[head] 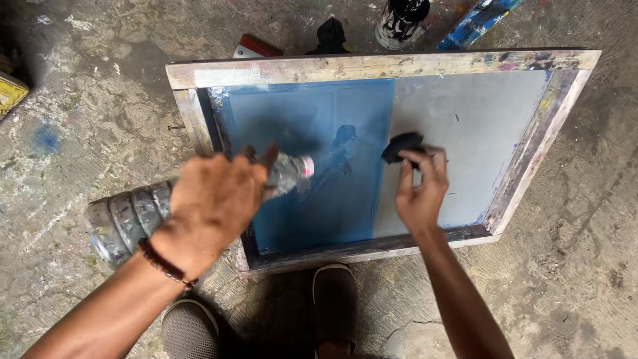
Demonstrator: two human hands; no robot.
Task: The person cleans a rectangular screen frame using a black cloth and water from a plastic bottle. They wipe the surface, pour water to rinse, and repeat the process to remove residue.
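While the person crouches over the work, everything below is placed against the wooden screen frame.

Floor [585, 266]: rough, paint-flecked concrete on every side of the frame.

Wooden screen frame [372, 65]: lies flat, long side running left to right, its rails worn and smeared with colour.

Mesh [465, 119]: stretched inside the frame; the left half is coated blue, the right half is bare grey, with a straight boundary near the frame's middle.

Plastic bottle [126, 219]: clear and ribbed, lying tilted across the frame's near-left corner. Its long axis runs from outside the frame, lower left, up and rightward to the neck, which sits over the blue half.

Bottle cap [306, 166]: pale pink, pointing toward the frame's centre and the cloth.

Left hand [212, 203]: wrapped around the bottle's upper body just inside the frame's left rail, fingers closed firmly on it; a dark bead bracelet sits at the wrist.

Right hand [420, 189]: over the grey half, just right of the colour boundary, fingertips pinched narrowly on the cloth.

Dark cloth [402, 146]: small black wad pressed on the mesh at the boundary, up and left of the right hand's palm.

Key relation: the cloth lies to the right of the bottle's cap, roughly along the bottle's long axis; the right hand is on it, the left well apart.

Shoes [335, 299]: two grey toes just below the frame's near rail.

Dark spattered container [399, 20]: beyond the far rail.
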